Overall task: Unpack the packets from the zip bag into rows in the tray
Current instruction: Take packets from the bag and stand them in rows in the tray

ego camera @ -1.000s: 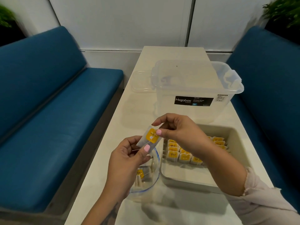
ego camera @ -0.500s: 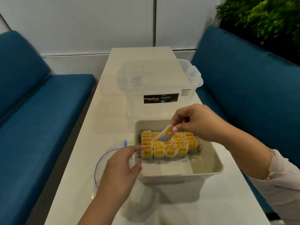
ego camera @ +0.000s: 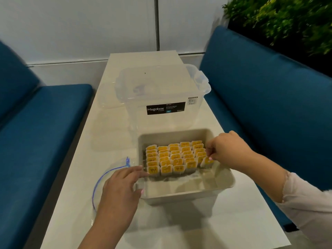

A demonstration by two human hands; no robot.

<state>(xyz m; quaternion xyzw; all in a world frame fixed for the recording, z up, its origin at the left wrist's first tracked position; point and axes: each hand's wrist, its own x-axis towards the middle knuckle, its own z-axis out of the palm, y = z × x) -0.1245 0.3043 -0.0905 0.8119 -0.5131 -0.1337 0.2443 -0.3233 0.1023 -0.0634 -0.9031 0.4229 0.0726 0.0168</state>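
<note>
My right hand (ego camera: 227, 150) pinches a yellow-labelled white packet (ego camera: 206, 161) at the beige plastic tray (ego camera: 179, 194)'s right wall, extending the front row, while my left hand (ego camera: 122, 184), grip apart, steadies the tray's left rim.

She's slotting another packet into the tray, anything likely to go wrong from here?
1. The right hand pinches a tilted packet at the right end of the front row; pushed down crooked, it may topple upright neighbours.
2. The left hand rests on the tray rim, its fingers near the front row; a nudge might knock packets over.
</note>
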